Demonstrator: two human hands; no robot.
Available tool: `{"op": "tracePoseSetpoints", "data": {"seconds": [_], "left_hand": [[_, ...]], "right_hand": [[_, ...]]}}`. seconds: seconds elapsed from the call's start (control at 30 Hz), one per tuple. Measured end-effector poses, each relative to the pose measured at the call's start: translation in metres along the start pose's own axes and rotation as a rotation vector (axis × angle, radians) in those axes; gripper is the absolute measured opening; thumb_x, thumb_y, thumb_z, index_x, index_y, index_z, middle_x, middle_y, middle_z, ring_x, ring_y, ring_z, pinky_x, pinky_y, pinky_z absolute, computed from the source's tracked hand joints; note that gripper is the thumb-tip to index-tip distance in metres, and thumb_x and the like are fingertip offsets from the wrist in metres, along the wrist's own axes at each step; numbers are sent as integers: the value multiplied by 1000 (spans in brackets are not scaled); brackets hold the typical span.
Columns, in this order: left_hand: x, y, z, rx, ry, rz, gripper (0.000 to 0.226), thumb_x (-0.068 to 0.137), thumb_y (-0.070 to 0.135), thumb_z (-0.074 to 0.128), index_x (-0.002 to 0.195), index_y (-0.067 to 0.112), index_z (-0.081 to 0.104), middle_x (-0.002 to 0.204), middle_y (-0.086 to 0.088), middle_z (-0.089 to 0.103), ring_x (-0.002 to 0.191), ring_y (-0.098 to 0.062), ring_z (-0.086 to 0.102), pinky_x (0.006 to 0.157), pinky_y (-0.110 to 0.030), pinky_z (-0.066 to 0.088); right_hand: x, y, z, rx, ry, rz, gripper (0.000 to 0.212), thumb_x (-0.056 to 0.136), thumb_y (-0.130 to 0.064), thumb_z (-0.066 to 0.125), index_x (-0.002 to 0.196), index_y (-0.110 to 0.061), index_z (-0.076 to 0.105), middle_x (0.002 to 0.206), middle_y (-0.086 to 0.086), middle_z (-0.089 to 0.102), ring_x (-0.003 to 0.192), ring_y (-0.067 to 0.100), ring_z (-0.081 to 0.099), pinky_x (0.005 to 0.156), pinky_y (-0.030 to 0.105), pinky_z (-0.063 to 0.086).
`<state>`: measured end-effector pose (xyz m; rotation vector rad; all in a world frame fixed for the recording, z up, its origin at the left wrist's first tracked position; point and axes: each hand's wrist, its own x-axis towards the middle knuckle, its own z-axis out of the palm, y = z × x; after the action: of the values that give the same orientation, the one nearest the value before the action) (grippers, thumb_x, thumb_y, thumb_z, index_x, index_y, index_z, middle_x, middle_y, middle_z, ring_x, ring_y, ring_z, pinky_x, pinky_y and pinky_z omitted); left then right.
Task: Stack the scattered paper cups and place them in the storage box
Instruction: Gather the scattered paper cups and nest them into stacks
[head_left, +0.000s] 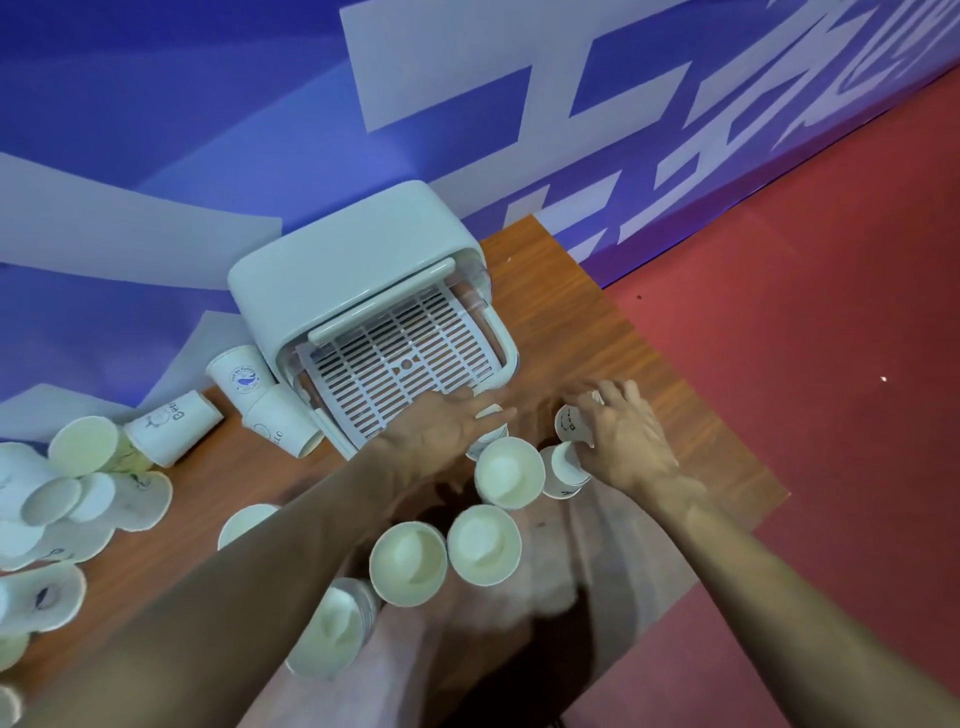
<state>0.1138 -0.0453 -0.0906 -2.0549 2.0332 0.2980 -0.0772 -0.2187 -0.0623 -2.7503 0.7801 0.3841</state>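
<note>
The white storage box (332, 260) stands open at the back of the wooden table (613, 332), its slotted tray (400, 358) pulled out toward me. My left hand (441, 426) reaches over the tray's front edge, fingers stretched above a partly hidden paper cup (491, 431). My right hand (623, 436) curls around a white printed cup (567, 421) lying on its side. Another small cup (569, 465) sits just under that hand. Upright cups (509, 473), (483, 543), (408, 561) stand between my arms.
Several more cups lie scattered at the left (83, 447), some tipped over beside the box (283, 421). A blue and white banner wall (208, 130) backs the table. Red floor (831, 312) lies beyond the table's right edge.
</note>
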Motion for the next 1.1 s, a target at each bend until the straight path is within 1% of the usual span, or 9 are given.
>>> {"op": "tracePoseSetpoints", "data": {"seconds": [0.17,0.33,0.47,0.63,0.8,0.87,0.93,1.0,1.1], "left_hand": [[-5,5,-3,-71,47,-27,61,79,24,73,130,22,39,130,-3,48,99,-23,58,67,-40,55],[-19,13,2,40,106,-98,67,61,32,84,109,16,40,94,-4,52,69,-22,55,48,-32,45],[-26,17,6,113,71,-72,72,70,41,78,123,14,38,105,-8,51,83,-25,54,58,-36,46],[-38,18,2,150,-35,-80,89,86,63,50,151,14,15,138,-10,36,114,-29,45,91,-45,43],[-47,24,-8,180,32,-6,56,95,55,35,122,11,56,111,-9,60,93,-28,54,80,-43,44],[-46,25,-6,191,-12,16,44,97,43,43,124,10,50,106,-11,63,91,-29,57,78,-43,46],[-44,24,-3,181,-76,-29,57,96,37,50,141,8,32,107,-13,63,91,-31,60,75,-42,47],[-41,24,-4,181,-86,-62,71,96,38,52,151,9,17,109,-12,64,90,-30,61,70,-38,44],[-38,27,-3,123,-79,-92,54,95,37,54,140,15,35,112,-4,63,95,-24,62,72,-36,47]], "right_hand": [[-1,4,2,145,-76,16,54,87,-20,59,141,-22,50,151,0,36,130,24,31,104,29,32],[-7,11,-1,99,-72,79,58,82,-8,60,137,-23,52,146,-3,39,128,21,34,89,32,43],[-11,19,5,29,15,193,48,76,0,58,119,-19,51,125,1,45,115,25,42,73,34,46],[-18,30,6,146,122,353,35,80,-20,69,106,-8,50,109,12,47,95,40,57,71,41,46],[-30,32,12,169,-3,564,60,78,-38,72,118,-10,37,116,12,46,93,41,63,66,36,39],[-33,30,15,151,-144,529,79,79,-42,72,138,-16,27,129,12,42,103,40,61,70,36,38],[-34,27,17,93,-240,437,86,82,-46,70,147,-22,20,140,13,38,109,39,60,73,35,39],[-33,26,17,19,-258,403,65,88,-46,62,140,-20,34,137,11,44,109,35,61,73,33,39],[-28,24,8,-16,-241,417,33,96,-38,46,123,-19,50,120,6,60,107,28,62,74,32,39]]}}
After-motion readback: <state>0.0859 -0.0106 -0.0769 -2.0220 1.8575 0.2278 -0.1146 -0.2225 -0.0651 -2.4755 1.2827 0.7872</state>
